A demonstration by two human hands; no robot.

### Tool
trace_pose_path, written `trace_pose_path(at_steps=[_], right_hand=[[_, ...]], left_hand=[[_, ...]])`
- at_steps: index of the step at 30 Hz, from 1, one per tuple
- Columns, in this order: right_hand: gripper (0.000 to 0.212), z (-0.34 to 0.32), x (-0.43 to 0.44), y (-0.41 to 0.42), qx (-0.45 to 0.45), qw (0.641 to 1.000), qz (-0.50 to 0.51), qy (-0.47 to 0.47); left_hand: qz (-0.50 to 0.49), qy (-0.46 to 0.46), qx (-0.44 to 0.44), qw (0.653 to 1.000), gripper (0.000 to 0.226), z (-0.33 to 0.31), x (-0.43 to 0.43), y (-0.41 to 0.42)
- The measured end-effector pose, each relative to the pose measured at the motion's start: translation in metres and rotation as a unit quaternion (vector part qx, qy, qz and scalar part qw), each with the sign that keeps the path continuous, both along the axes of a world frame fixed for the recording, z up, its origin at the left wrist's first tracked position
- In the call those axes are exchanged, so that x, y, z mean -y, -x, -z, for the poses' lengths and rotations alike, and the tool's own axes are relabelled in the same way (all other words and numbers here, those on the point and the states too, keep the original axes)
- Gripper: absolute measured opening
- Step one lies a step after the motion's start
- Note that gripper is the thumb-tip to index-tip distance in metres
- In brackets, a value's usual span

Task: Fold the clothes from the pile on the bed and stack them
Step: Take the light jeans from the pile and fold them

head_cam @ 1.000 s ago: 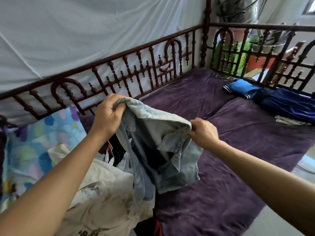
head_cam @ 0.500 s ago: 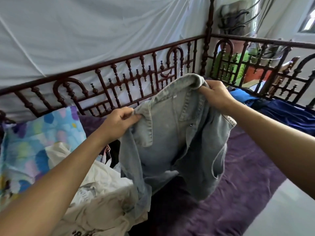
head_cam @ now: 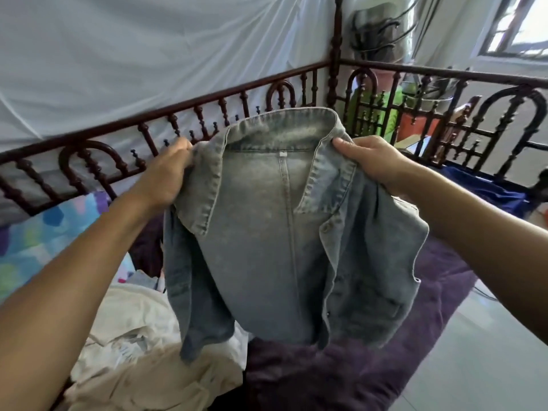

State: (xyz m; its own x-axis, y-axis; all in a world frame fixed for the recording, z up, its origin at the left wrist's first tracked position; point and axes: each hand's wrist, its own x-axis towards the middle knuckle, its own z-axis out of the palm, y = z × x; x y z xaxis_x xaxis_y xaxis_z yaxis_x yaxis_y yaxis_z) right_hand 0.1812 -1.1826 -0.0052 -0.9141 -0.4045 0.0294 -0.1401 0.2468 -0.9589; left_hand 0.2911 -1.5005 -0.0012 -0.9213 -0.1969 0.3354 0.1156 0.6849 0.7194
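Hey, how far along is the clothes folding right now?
Done: unclear; only dark blue fabric shows across the bed. In hand: the left hand and right hand hold a denim jacket up near its collar, not yet folded. Left: folding it, plus the cream clothes heaped below.

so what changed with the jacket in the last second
The left hand and right hand raised the bunched denim jacket and spread it apart, collar now uppermost, inside showing. Both kept hold of it. The cream clothes below stayed put.
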Motion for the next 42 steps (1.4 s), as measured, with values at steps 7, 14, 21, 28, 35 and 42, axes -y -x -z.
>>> trace_pose_path(at_steps=[7, 14, 21, 28, 35, 42], right_hand=[[0.034, 0.061, -0.041, -0.011, -0.007, 0.999, 0.039, -0.022], [0.034, 0.121, -0.092, -0.020, -0.034, 0.997, -0.003, -0.072], [0.031, 0.161, -0.146, -0.002, -0.066, 0.982, 0.048, -0.171], [0.035, 0.187, -0.206, 0.073, -0.036, 0.970, 0.113, -0.210], [0.026, 0.205, -0.290, 0.188, 0.038, 0.958, 0.193, -0.207], [0.024, 0.235, -0.369, 0.297, 0.072, 0.942, 0.261, -0.200]], left_hand=[[-0.008, 0.171, 0.092, 0.981, 0.016, 0.049, -0.037, 0.008], [-0.116, 0.324, 0.020, 0.939, 0.023, 0.073, -0.098, 0.042], [-0.120, 0.318, 0.042, 0.940, 0.018, 0.101, -0.153, 0.092], [-0.060, 0.251, 0.058, 0.964, 0.015, 0.139, -0.217, 0.205], [-0.006, 0.202, 0.086, 0.976, 0.017, 0.162, -0.312, 0.342], [0.038, 0.212, 0.118, 0.969, 0.016, 0.183, -0.399, 0.450]])
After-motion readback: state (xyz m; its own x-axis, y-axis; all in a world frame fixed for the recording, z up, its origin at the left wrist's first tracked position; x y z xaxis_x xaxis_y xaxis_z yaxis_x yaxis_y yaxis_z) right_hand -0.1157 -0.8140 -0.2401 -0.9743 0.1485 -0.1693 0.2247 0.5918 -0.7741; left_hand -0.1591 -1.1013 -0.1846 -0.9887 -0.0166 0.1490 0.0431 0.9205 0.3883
